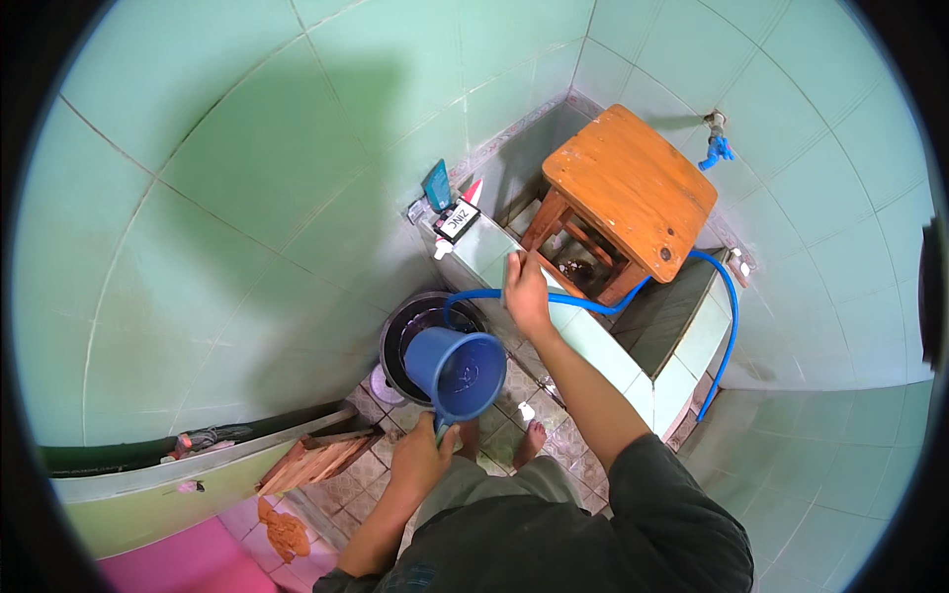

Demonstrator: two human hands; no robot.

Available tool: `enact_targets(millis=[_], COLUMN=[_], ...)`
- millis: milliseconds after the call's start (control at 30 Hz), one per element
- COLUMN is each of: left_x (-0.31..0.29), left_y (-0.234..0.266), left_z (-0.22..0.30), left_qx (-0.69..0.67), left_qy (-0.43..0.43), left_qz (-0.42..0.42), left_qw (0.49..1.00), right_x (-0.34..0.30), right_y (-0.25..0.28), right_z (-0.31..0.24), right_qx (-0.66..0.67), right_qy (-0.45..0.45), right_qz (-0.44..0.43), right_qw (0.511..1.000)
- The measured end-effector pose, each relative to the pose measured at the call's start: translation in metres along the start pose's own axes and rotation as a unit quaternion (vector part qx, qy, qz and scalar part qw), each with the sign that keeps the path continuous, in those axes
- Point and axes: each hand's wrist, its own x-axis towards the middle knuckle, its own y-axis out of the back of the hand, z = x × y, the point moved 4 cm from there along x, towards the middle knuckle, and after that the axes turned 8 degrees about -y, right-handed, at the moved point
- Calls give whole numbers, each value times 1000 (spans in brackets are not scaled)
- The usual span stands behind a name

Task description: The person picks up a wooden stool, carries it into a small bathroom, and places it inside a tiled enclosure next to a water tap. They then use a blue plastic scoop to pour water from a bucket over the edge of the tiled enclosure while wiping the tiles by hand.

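Observation:
My left hand (421,457) is closed around the handle of a blue water dipper (425,358). The dipper is tilted so that its open mouth faces up toward me, and it hangs over the near right part of a black bucket (393,368). My right hand (527,289) grips a blue hose (593,305) near the low tiled wall. From that hand one end of the hose bends down into the bucket. The other way, it runs toward the wooden stool and over the basin's right edge.
A wooden stool (633,188) stands in the tiled basin (601,354). Toiletries, including a black-and-white bottle (457,219), sit on its far left ledge. A blue-handled tap (716,150) juts from the right wall. A door (168,504) with splintered wood (321,459) stands at lower left.

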Motion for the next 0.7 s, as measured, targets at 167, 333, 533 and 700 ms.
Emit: enact_targets(millis=[167, 333, 533, 700], left_x=[0, -1, 10, 12], left_y=[25, 33, 35, 34], left_z=[-24, -51, -54, -53], left_qx=[0, 2, 8, -39], left_qy=[4, 25, -15, -9], left_qz=[26, 49, 63, 58], left_qw=[1000, 998, 998, 998], right_x=[73, 85, 50, -9], right_y=[-53, -77, -42, 93], right_z=[15, 29, 27, 54], right_qx=[-62, -70, -111, -139], right_qy=[-119, -227, -56, 86], right_qz=[24, 46, 158, 224], right_qw=[991, 970, 980, 961])
